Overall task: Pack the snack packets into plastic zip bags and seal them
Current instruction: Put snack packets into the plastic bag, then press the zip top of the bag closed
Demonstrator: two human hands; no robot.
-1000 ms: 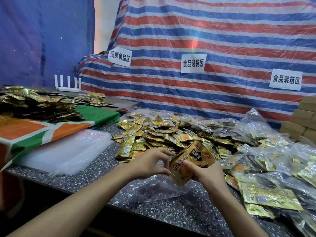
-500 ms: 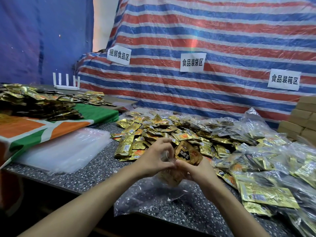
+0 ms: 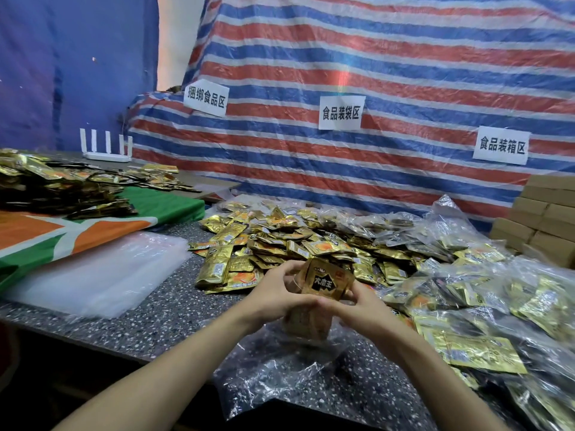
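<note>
Glossy gold foil snack packets (image 3: 273, 244), crinkly clear plastic zip bags (image 3: 466, 293), speckled stone-look surface (image 3: 155, 325), woven striped tarp (image 3: 373, 57).

Even, fairly bright indoor light falls from above, leaving no hard shadows on the table (image 3: 140, 321). Only soft shade lies under the forearms, and the space below the table's front edge goes nearly black. A pale, overexposed strip (image 3: 169, 42) glows between the blue sheet (image 3: 62, 73) and the striped tarp (image 3: 404, 57), and a faint rainbow flare (image 3: 343, 79) runs down the tarp. White glare breaks across the clear plastic bags (image 3: 445, 213), and the gold packets (image 3: 273, 241) glint. The centre is sharp and the paper signs (image 3: 340, 112) are legible. The left hand (image 3: 277, 298), the right hand (image 3: 361, 306) and the filled bag (image 3: 306, 321) they hold look slightly smeared. Wide-angle bending bows the table edge and stretches the corners.
</note>
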